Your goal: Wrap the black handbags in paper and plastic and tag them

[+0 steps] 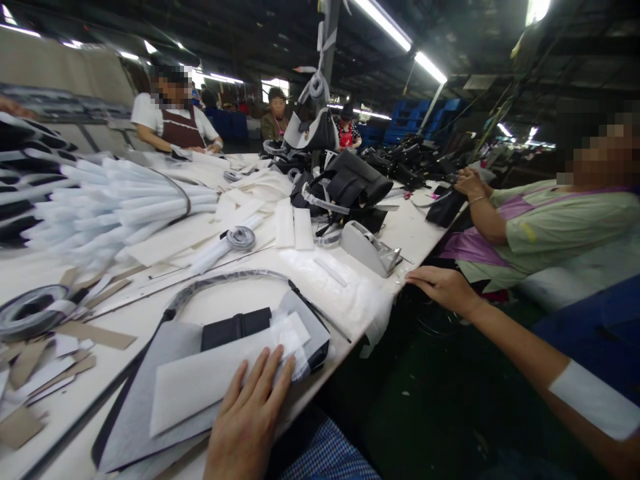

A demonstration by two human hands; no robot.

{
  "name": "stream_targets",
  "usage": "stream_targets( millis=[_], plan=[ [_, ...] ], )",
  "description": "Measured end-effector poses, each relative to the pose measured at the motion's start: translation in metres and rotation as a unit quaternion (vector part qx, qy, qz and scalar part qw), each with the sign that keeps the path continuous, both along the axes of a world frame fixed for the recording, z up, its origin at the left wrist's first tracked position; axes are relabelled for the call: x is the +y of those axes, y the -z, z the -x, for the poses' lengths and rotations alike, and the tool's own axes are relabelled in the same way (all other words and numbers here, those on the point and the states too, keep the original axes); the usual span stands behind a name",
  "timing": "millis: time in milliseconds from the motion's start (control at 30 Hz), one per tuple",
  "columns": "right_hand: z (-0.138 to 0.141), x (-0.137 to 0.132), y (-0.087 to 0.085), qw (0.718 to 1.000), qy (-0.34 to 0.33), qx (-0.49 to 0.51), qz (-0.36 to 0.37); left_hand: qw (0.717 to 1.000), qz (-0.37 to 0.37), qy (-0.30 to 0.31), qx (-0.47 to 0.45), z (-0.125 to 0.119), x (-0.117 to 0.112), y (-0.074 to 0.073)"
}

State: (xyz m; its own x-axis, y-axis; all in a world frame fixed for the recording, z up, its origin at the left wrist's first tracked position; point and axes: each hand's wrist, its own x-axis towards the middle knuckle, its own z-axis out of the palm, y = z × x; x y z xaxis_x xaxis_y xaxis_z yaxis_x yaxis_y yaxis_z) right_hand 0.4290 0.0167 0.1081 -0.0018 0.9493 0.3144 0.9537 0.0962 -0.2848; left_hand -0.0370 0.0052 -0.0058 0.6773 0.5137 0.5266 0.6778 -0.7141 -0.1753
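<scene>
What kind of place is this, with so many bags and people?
It looks like a factory or workshop, probably for handbags. Black bags are heaped on a big worktable, a tape dispenser stands nearby, and a person in a brown apron is at the far side.

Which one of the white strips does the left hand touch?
The white strip lying across the grey-covered bag, under the left hand. The two side-by-side strips, farther away, lie on the table, untouched.

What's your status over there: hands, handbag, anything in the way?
Left hand spread on white foam sheet. Right hand pinched, close by tape dispenser. Handbag lying on table, partly covered by that sheet. Cut scraps left of it.
</scene>
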Motion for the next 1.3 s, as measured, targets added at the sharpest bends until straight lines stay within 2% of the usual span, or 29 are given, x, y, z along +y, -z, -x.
stream_targets(
  millis=[100,167,233,300,367,433,500,600,733,967,1167,1300],
  plan=[
    [0.056,-0.003,-0.021,0.991,-0.128,-0.016,0.019,0.999,0.028,-0.010,-0.017,-0.002,-0.004,-0.004],
    [0.100,-0.003,-0.036,0.972,-0.227,0.017,0.056,0.998,0.044,-0.016,-0.031,-0.004,-0.007,-0.008],
    [0.143,-0.001,-0.048,0.936,-0.325,0.060,0.121,0.997,0.057,-0.024,-0.053,-0.007,-0.009,-0.010],
    [0.179,0.007,-0.054,0.887,-0.402,0.099,0.204,0.995,0.066,-0.028,-0.075,-0.009,-0.010,-0.012],
    [0.205,0.020,-0.051,0.839,-0.455,0.128,0.270,0.993,0.070,-0.028,-0.089,-0.010,-0.011,-0.012],
    [0.222,0.039,-0.042,0.810,-0.486,0.131,0.301,0.992,0.075,-0.028,-0.096,-0.011,-0.011,-0.012],
    [0.232,0.059,-0.029,0.801,-0.504,0.092,0.309,0.991,0.082,-0.033,-0.102,-0.011,-0.012,-0.011],
    [0.244,0.085,-0.016,0.797,-0.521,-0.021,0.306,0.990,0.089,-0.036,-0.105,-0.012,-0.013,-0.010],
    [0.260,0.106,-0.012,0.784,-0.532,-0.136,0.287,0.989,0.094,-0.043,-0.108,-0.013,-0.012,-0.008],
    [0.275,0.119,-0.012,0.757,-0.538,-0.227,0.293,0.988,0.086,-0.044,-0.123,-0.013,-0.011,-0.009],
    [0.275,0.122,-0.013,0.767,-0.514,-0.251,0.290,0.985,0.073,-0.039,-0.149,-0.014,-0.011,-0.003],
    [0.282,0.126,-0.014,0.758,-0.509,-0.284,0.291,0.984,0.064,-0.035,-0.161,-0.014,-0.010,-0.003]
  ],
)
